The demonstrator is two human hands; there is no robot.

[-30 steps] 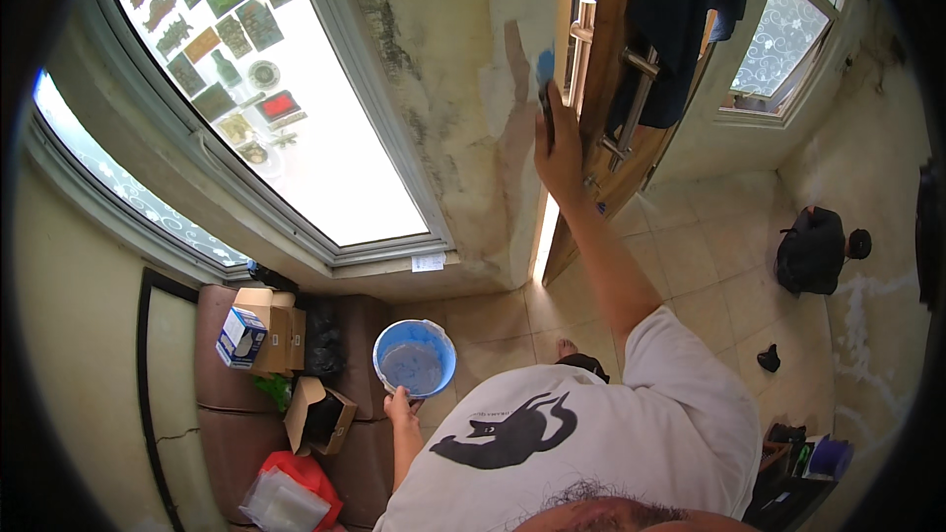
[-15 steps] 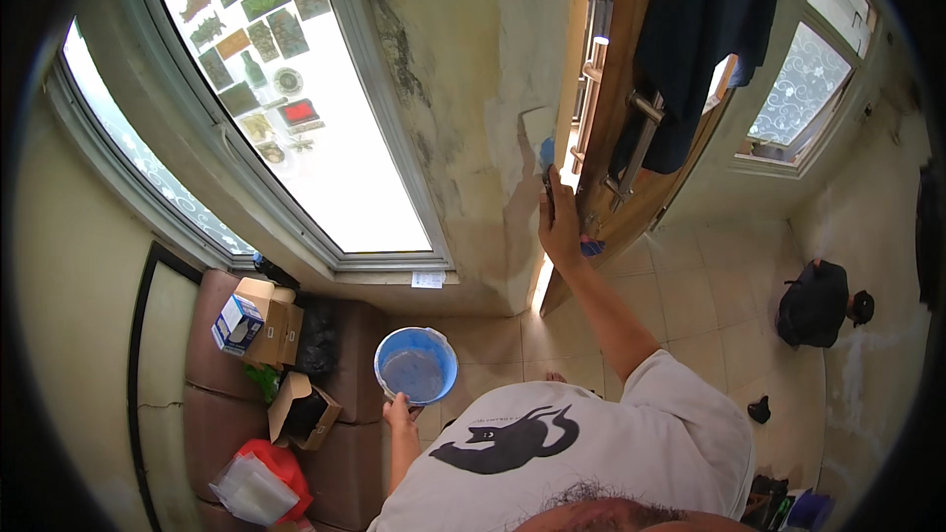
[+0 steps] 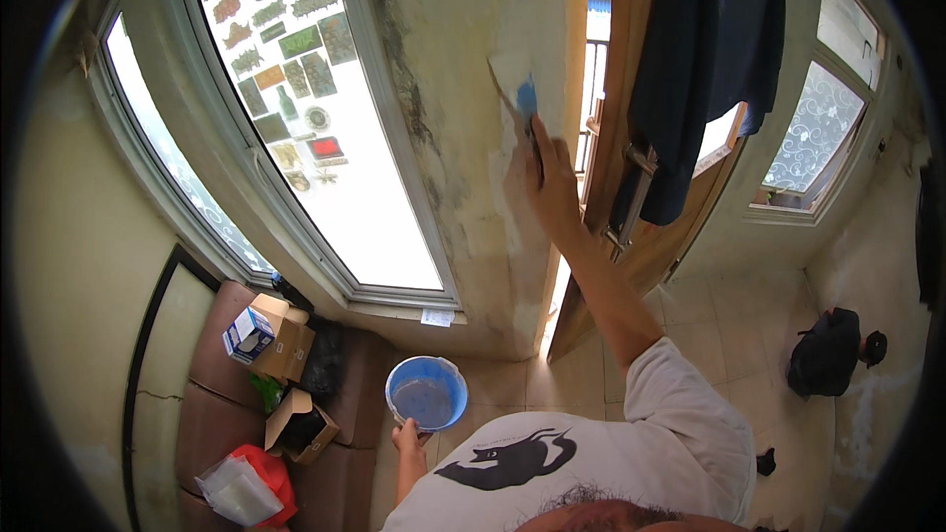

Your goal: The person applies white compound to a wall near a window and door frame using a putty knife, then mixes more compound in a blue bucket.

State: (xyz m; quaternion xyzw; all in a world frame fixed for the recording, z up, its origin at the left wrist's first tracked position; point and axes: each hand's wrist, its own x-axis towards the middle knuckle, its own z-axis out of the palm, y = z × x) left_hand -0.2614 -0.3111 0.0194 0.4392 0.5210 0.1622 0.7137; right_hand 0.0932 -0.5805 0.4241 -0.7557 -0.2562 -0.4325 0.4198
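My right hand (image 3: 555, 182) is closed round the dark handle of a putty knife (image 3: 527, 99), reaching up to the wall. Its flat blue-looking blade lies against or very close to a pale smooth patch (image 3: 507, 74) on the stained wall (image 3: 483, 177), between the window and the door. Low in front of me, my left hand (image 3: 409, 438) grips the near rim of a blue bucket (image 3: 459, 389). Inside the bucket is a greyish layer (image 3: 422, 400). The fingers under the rim are partly hidden.
A bright window (image 3: 394, 227) with stickers stands left of the patch. The wooden door (image 3: 631, 276), with metal handles and a dark garment (image 3: 680, 69) hanging over it, is just right. Boxes (image 3: 291, 345) and bags lie on a brown sofa (image 3: 217, 335). A black backpack (image 3: 826, 353) is at right.
My right hand has moved up and left along the wall with the putty knife, away from the door edge. The view has shifted upward; my left hand still holds the bucket.
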